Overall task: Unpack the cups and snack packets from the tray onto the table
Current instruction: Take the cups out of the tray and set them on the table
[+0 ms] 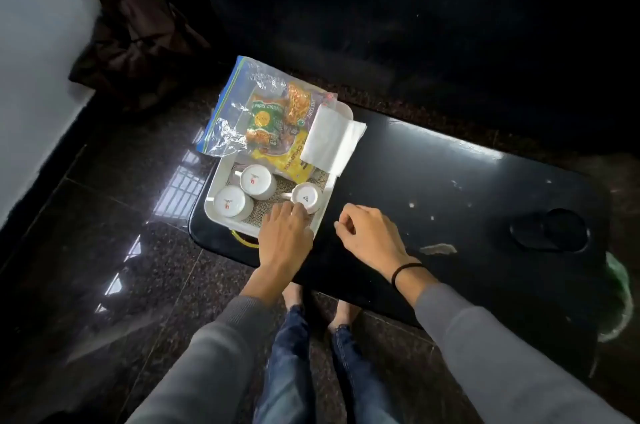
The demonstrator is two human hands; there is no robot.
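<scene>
Glazed white cup (pixel 307 197) inverted on burlap: left hand (pixel 284 228) grip touches it, right hand (pixel 367 233) loosely curled, empty.

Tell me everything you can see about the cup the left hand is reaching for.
The small white cup looks ceramic and glossy. It stands upside down, its base showing a small dark mark, its handle pointing left. It sits on the woven mat in the white tray, near the right wall. The left hand touches its near side with its fingertips.

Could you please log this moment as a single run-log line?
left hand: reaching the nearest cup | right hand: empty above table | tray: three cups, packets inside
</scene>
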